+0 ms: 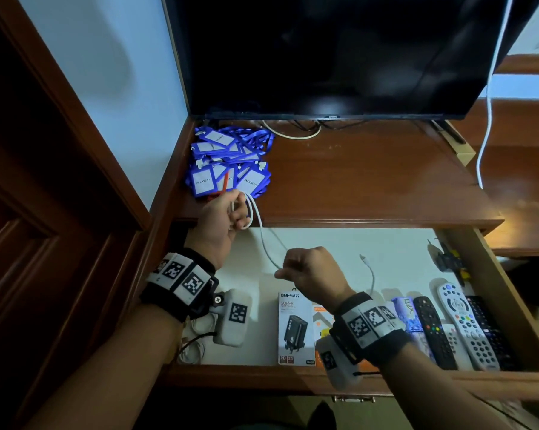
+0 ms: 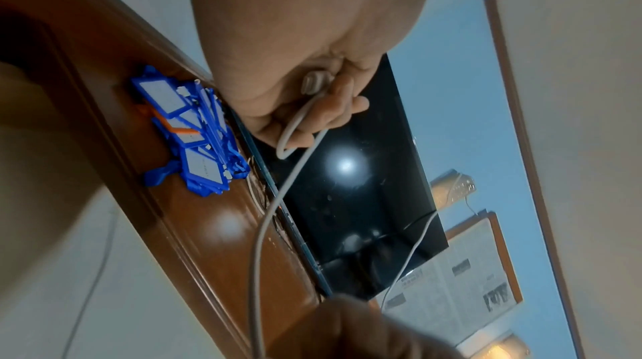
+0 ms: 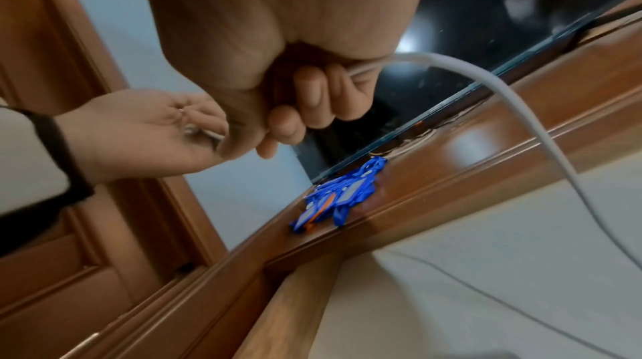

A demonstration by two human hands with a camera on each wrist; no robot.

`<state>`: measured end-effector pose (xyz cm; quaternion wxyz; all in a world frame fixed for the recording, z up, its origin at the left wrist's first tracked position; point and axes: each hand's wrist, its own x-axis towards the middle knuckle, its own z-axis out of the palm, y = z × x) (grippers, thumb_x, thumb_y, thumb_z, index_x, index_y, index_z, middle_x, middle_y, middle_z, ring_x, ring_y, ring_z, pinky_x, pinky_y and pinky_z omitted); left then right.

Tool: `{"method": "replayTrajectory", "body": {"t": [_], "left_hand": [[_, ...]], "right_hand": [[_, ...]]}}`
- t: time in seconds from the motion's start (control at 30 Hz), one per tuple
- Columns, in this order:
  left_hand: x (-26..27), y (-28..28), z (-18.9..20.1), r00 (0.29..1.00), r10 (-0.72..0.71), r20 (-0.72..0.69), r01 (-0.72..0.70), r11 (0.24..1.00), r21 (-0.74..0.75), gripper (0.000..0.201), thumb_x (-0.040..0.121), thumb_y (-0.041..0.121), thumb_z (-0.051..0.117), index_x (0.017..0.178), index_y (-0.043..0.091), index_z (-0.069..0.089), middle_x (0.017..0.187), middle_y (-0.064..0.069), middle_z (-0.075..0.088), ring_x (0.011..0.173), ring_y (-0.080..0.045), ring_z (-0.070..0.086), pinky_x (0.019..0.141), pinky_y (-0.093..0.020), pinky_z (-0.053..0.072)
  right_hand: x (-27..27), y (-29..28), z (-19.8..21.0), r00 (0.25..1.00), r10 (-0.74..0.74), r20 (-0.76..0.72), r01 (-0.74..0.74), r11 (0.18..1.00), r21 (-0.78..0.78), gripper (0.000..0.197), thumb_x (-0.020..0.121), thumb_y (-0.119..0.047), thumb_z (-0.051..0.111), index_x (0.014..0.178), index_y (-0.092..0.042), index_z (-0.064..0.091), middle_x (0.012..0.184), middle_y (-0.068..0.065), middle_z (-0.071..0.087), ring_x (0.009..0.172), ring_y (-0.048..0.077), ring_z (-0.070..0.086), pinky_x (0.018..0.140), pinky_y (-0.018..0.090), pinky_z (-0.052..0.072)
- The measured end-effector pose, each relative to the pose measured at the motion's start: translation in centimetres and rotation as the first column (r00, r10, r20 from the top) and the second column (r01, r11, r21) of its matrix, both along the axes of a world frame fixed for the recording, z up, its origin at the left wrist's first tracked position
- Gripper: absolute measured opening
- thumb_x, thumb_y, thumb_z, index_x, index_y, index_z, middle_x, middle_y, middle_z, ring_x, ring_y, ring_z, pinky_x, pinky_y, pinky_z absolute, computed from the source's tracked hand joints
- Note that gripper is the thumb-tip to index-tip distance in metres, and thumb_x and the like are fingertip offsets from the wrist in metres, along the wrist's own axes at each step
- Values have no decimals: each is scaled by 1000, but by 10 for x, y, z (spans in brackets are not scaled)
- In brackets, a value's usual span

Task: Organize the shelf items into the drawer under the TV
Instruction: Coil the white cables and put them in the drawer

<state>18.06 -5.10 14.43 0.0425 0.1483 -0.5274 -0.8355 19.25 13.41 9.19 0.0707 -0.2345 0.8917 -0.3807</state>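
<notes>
Gripping white cable (image 1: 263, 240), both hands (image 1: 221, 217) above open drawer (image 1: 339, 246)

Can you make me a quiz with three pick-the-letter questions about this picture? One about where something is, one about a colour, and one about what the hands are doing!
1. Where is the pile of lanyard badges?
A. in the drawer
B. on the shelf under the TV, at its left end
C. on the floor

2. What colour are most of the badges?
A. blue
B. green
C. yellow

3. What are the two hands doing?
A. both resting flat
B. both holding the white cable
C. lifting a remote

Answers:
1. B: the lanyard badges lie on the wooden shelf, left of the TV, not in the open drawer.
2. A: their holders and straps are blue, with one orange piece among them.
3. B: the left hand grips loops of the white cable, and the right hand pinches it further along; the remotes lie untouched in the drawer.
</notes>
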Motion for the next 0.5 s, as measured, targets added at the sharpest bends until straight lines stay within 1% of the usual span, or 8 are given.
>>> {"method": "replayTrajectory", "body": {"t": [0.07,0.13,0.23,0.3,0.33,0.4,0.47,0.5], "left_hand": [[0,6,0,999,44,-20,-44,998,-40,32,100,13,36,69,13,44,51,9,37,44,-6,27,49,-21,25],[2,11,0,999,34,-43,-38,994,-103,35,101,13,35,67,14,43,50,8,36,42,-6,29,49,-22,24],[5,16,-6,998,-53,-44,37,953,-300,37,101,15,34,66,13,43,46,7,35,45,-9,33,52,-24,29],[9,19,-10,992,-124,-21,104,902,-419,37,102,17,36,68,12,48,49,4,39,49,-12,37,54,-23,35],[12,20,-11,987,-163,-2,143,875,-463,36,103,18,37,69,12,50,52,2,42,50,-12,40,56,-22,38],[17,24,-13,976,-217,33,202,833,-515,35,103,18,37,73,10,53,59,-4,48,50,-8,46,56,-16,39],[20,27,-15,970,-234,57,228,815,-533,33,102,17,39,75,8,55,63,-5,52,48,-1,48,52,-11,38],[20,28,-16,968,-242,69,241,810,-534,34,102,17,39,75,7,56,61,-4,53,48,-2,48,52,-13,38]], "right_hand": [[3,-8,3,999,40,-10,-40,999,14,28,78,-25,77,65,-7,61,54,0,51,58,22,45,57,37,42],[4,-14,6,998,63,-20,-63,998,24,26,79,-26,76,68,-6,63,57,5,54,60,22,45,59,37,43],[5,-19,11,992,96,-86,-94,995,30,22,83,-26,72,73,-7,65,59,10,56,60,25,42,58,39,43],[5,-21,15,987,103,-119,-104,995,-1,18,85,-23,69,77,-7,67,62,11,60,60,27,45,59,39,42],[5,-20,17,988,102,-119,-106,994,-31,16,85,-20,68,77,-7,68,62,10,61,60,25,46,60,38,42],[5,-18,20,992,93,-87,-103,988,-118,13,85,-14,67,75,-6,69,59,-1,57,57,12,44,60,32,40],[6,-14,22,997,74,-17,-76,972,-224,15,85,-8,66,71,-5,68,58,-11,54,56,5,47,59,21,38],[7,-13,23,997,62,34,-51,960,-274,15,85,-6,66,70,-3,67,59,-11,56,56,2,47,59,17,37]]}}
